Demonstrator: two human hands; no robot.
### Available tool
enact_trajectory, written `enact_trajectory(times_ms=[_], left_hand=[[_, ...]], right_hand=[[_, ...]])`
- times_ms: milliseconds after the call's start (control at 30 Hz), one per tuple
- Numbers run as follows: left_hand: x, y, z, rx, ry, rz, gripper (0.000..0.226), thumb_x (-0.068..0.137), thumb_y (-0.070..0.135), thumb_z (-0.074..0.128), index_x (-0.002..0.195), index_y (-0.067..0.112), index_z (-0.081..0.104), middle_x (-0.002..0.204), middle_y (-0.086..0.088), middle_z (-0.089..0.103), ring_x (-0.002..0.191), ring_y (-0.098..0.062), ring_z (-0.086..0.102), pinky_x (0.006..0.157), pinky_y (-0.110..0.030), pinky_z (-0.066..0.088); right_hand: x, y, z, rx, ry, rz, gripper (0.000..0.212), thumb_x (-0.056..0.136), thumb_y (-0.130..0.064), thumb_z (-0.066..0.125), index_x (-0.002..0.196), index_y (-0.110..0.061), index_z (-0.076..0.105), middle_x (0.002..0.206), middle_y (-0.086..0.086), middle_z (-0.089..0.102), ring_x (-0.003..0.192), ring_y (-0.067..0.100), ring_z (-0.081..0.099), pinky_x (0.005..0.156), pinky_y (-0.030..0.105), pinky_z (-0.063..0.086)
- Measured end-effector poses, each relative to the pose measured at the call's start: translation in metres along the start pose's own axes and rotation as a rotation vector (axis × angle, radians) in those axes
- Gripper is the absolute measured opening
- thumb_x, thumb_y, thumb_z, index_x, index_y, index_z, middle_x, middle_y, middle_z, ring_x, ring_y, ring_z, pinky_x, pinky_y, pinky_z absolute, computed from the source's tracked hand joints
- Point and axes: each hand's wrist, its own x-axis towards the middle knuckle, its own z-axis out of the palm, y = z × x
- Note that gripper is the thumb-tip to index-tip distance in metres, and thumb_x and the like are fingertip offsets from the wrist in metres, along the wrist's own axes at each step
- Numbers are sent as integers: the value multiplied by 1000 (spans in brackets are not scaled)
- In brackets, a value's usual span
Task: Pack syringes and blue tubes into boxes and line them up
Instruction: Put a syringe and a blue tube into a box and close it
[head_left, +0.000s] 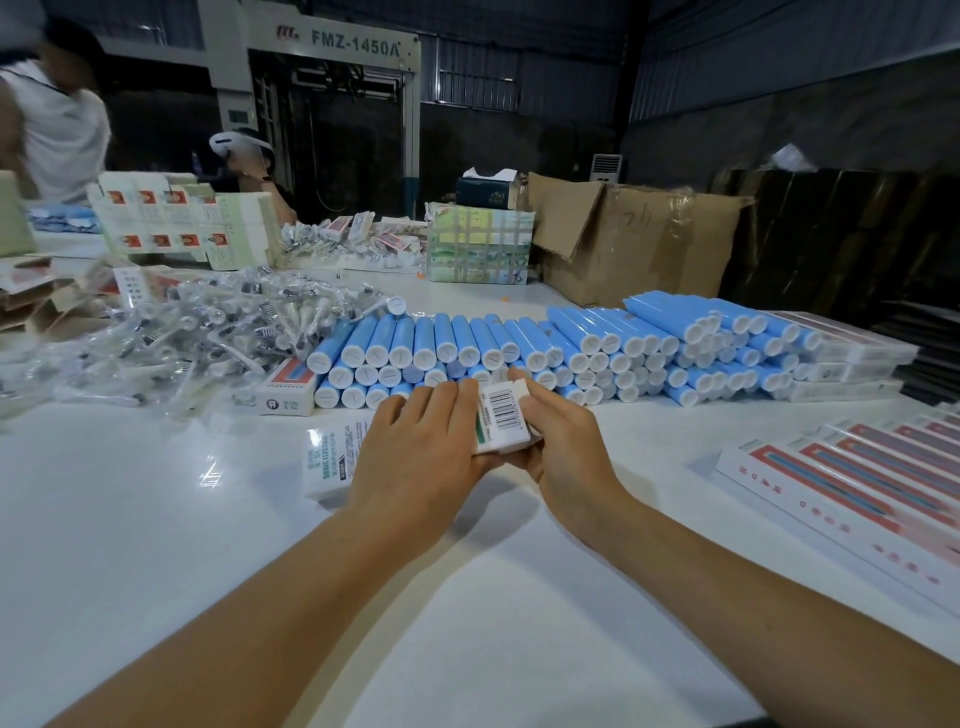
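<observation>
A long white box (503, 415) with a barcode on its end lies across the white table (156, 545) in front of me. My left hand (421, 457) grips its middle from above. My right hand (566, 441) holds the barcode end, thumb and fingers at the end flap. Stacked blue tubes (519, 343) with white caps lie in a long pile just behind my hands. A heap of plastic-wrapped syringes (197, 332) sits at the left. Packed boxes (852, 478) with red stripes lie side by side at the right.
A closed box (288, 389) lies beside the tube pile. Flat box blanks (182, 223) stand at the back left. A brown carton (634, 244) and a wrapped bundle (478, 244) stand behind the tubes. Other people work at the far left.
</observation>
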Motion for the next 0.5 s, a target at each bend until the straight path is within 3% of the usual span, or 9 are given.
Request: enact_trajectory(times_ms=[133,267,400,467,500], left_hand=[[-1,-2,3,39,-36,16,65,78,47,67,117,-4,60,98,-14,66,83,-30,63,69,-42,50],[-1,0,1,65,-37,11,63,81,49,55,116,-3,61,97,-14,66,82,-30,63,68,-41,50],[-1,-1,1,70,-25,20,61,81,48,57,115,-4,62,95,-14,66,80,-30,63,66,-41,50],[0,-3,-1,82,-37,2,64,81,49,51,118,-4,60,98,-14,66,82,-29,63,66,-41,50],[0,-3,-1,84,-59,-21,67,82,50,49,123,-2,56,103,-13,65,87,-28,62,71,-40,48]], right_hand=[[-1,4,2,-76,32,-10,39,99,-5,37,132,-12,54,99,5,70,81,12,70,69,32,60],[-2,7,3,-130,49,-42,42,98,-4,35,135,-15,51,98,-2,69,80,8,70,67,27,59],[-3,7,3,-349,48,-97,45,98,-10,41,142,-20,43,106,-5,66,91,8,66,82,29,56],[-5,5,3,-484,43,-151,40,96,-14,46,135,-22,52,113,-2,65,95,5,63,85,27,54],[-7,4,3,-537,59,-209,31,95,-15,49,123,-24,61,111,-1,64,91,0,61,81,23,53]])
